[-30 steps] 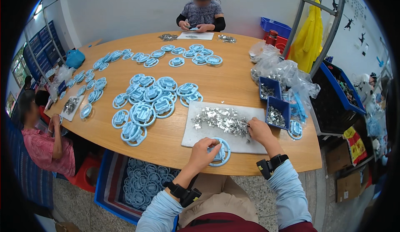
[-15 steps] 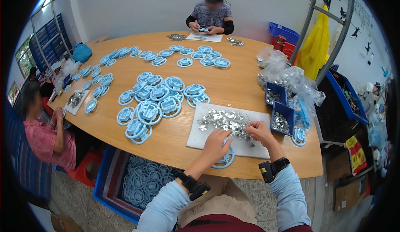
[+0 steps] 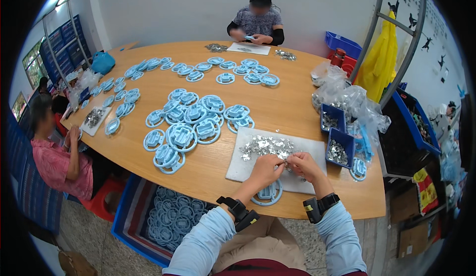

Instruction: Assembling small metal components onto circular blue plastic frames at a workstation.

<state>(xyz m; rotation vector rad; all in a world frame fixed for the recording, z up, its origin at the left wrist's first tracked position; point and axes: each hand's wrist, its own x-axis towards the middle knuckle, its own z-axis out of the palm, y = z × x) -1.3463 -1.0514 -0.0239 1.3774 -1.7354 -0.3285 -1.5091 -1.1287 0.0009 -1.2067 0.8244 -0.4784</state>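
Work shifted: left hand (image 3: 267, 169) had quit the round light-blue plastic frame (image 3: 268, 193), meeting right hand (image 3: 305, 166) above small silver metal pieces (image 3: 262, 146); both grips pinched, contents unclear.

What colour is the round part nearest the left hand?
The round part is light blue; head view.

Lt-blue rings (image 3: 182, 137): molded plastic, smooth, semi-gloss. Small bits (image 3: 267, 146): thin metal, v. shiny, mirror-like in spots. White board (image 3: 235, 169) under bits: matt, material unclear. Bench (image 3: 297, 92): wood-grain top, smooth, slight sheen. Blue trays (image 3: 339, 163): plastic, smooth, semi-gloss. Bags (image 3: 342, 90): clear thin plastic, crinkled, glossy. Pole (image 3: 417, 43): gray metal, smooth. Stool (image 3: 106, 204): red plastic, smooth. Sleeves (image 3: 342, 231): lt-blue cloth, matt, wrinkled. Box (image 3: 414, 239): brown cardbd, matt. Floor (image 3: 317, 229): speckled, stone-like. Wall (image 3: 163, 13): smooth, matt.
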